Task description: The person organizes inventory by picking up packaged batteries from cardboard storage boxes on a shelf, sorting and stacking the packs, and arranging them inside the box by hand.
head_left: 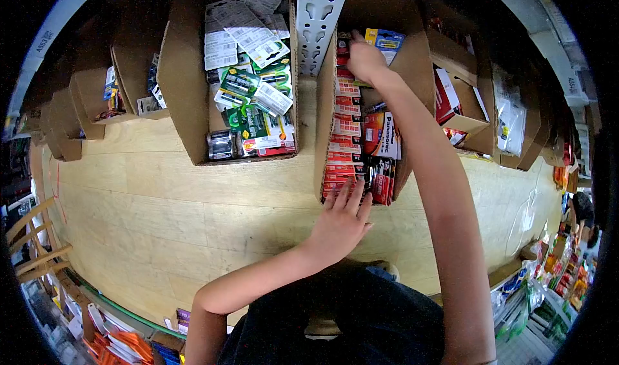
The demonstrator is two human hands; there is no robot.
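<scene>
A cardboard box (412, 56) in front of me holds a long row of red and orange battery packs (345, 126). My left hand (342, 223) lies at the near end of this row, its fingers spread over the front packs. Reaching to the back of the box, my right hand (369, 62) touches the far end of the row with a finger stretched out; its other fingers show only partly. Beside the row are a red and white battery pack (383, 138), dark red packs (385, 179) and a blue and yellow battery card (387, 41).
Left of a perforated metal post (317, 27) stands another cardboard box (180, 75) with green and white battery cards (248, 85). More cardboard boxes line both sides of the wooden shelf (161, 191). Packaged goods (122, 345) lie low at left. A person (582, 213) is at far right.
</scene>
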